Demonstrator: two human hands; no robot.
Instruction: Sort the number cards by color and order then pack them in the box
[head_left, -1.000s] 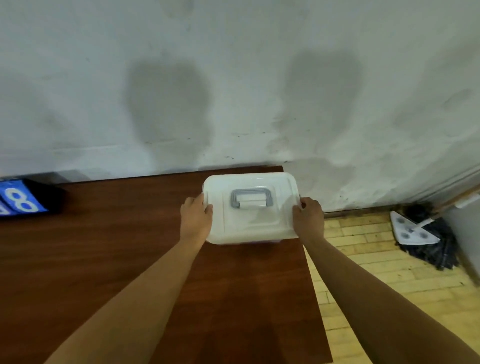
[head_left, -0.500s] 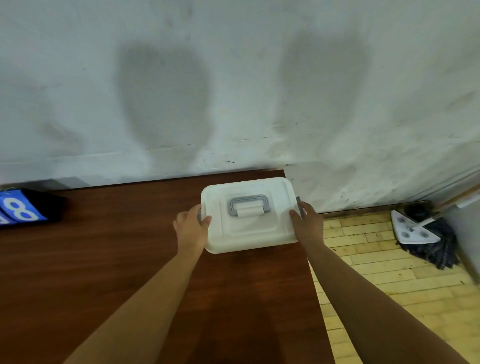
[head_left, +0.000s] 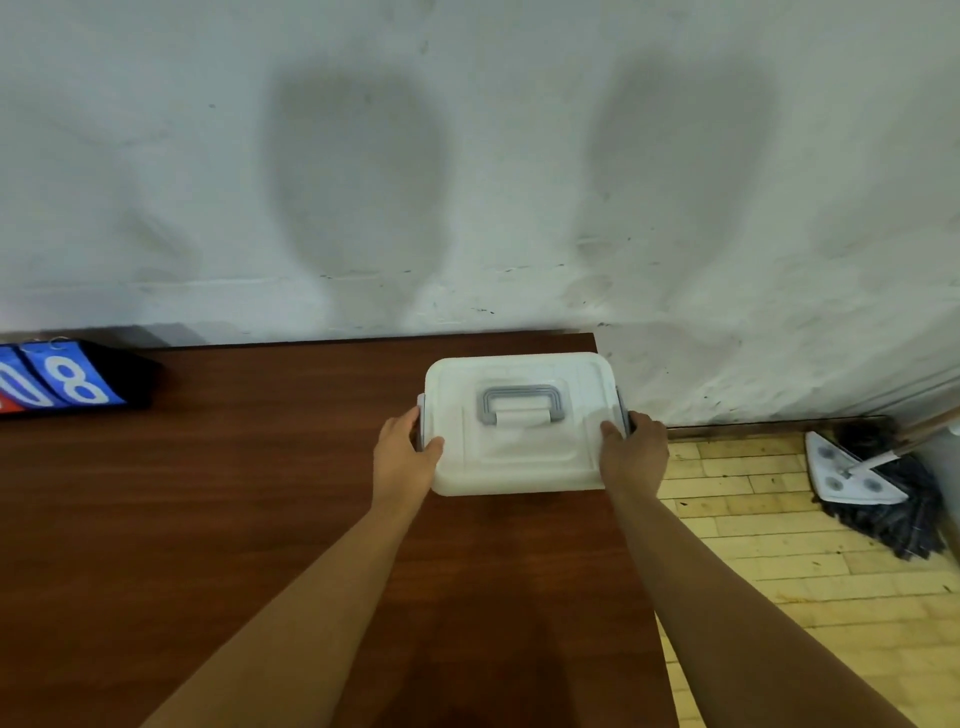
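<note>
Thumbs have shifted up onto the lid rim since a second ago, when both hands lay flatter against the ends of the box (head_left: 519, 457). Box itself barely moved. It sits at the far right corner of the surface (head_left: 234, 493), lid on and facing up, right end close to the surface's right edge. Long axis runs left to right, parallel to the surface's far edge. Grey handle (head_left: 522, 405) lies folded flat on the lid, its bar along that same axis. Left hand (head_left: 405, 452) grips the left end, thumb on the lid and fingers (head_left: 402, 426) curled round by the grey clip (head_left: 420, 415). Right hand (head_left: 636, 452) mirrors it on the right end and hangs partly past the surface's right edge. Whether either clip is undone cannot be told. Number cards (head_left: 62, 384) lie at the far left of the surface, well apart from the box: blue faces, an 8 legible. Likely step: opening the box. Risk: with so little surface to its right, a sharp tug on the clips could skid the box over that edge onto the floor (head_left: 753, 545), where a mop (head_left: 857, 473) lies. An uneven release, one clip first, could tilt the lid and jam it.
</note>
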